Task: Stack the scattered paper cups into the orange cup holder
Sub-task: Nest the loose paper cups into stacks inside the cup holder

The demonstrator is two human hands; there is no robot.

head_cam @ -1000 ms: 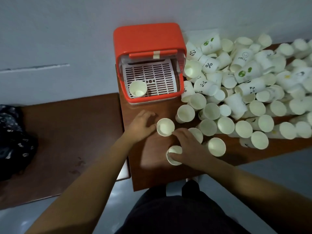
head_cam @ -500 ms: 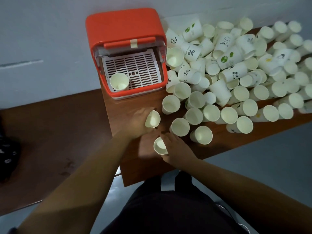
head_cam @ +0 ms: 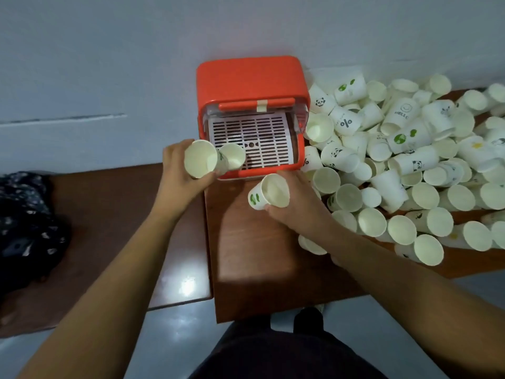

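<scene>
Now, head view: a person leans over a brown tabletop (head_cam: 246, 255), both arms reaching toward an orange cup holder (head_cam: 250, 75) that stands against the wall.
Left hand: the left hand (head_cam: 179, 177) wraps round a paper cup (head_cam: 199, 159), open mouth facing the camera, raised at the holder's front left corner.
Right hand: the right hand (head_cam: 297, 207) grips a second cup (head_cam: 270, 191) with green marks, just in front of the holder.
Holder contents: a lone cup (head_cam: 232, 156) sits on the left of the white slotted tray (head_cam: 254, 140).
Loose cups: a pile of loose cups (head_cam: 410, 160) spreads to the right, many on their sides, the nearest touching the holder's right wall.
Risk: a tilted cup may jam instead of nesting into the lone cup. Thin paper could crumple under a tight squeeze. The right forearm, close to the pile, may sweep cups off the edge.
Aside: a dark patterned cloth (head_cam: 24, 214) lies at far left.
</scene>
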